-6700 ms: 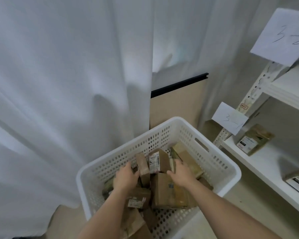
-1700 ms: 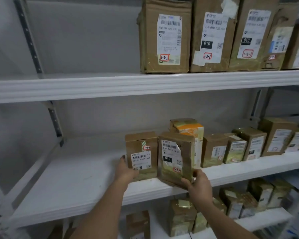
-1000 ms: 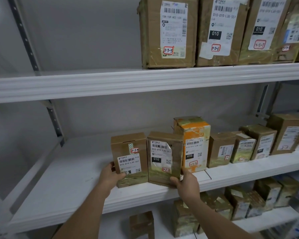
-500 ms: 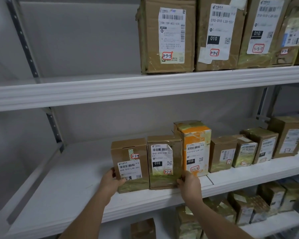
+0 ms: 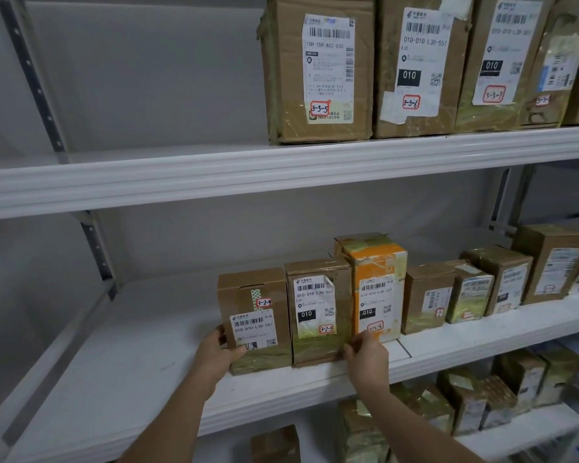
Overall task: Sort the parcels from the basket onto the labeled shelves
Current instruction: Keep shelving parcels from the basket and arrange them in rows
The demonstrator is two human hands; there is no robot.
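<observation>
Since half a second ago little has shifted: both parcels stand upright on the middle shelf (image 5: 154, 372) and the hands stay at their lower corners. Left hand (image 5: 216, 357) cups the bottom left edge of the parcel marked 3-2-4 (image 5: 254, 320), fingers wrapped behind it. Right hand (image 5: 365, 357) pinches the bottom right corner of the parcel marked 3-2-5 (image 5: 318, 310), fingers closed on the cardboard. These two touch side by side, and the 3-2-5 one presses against an orange box (image 5: 376, 285) (taller than both). Further right, a row of smaller boxes (image 5: 462, 289) continues. Above, large cartons (image 5: 318, 68) sit on the top shelf (image 5: 214, 175).
</observation>
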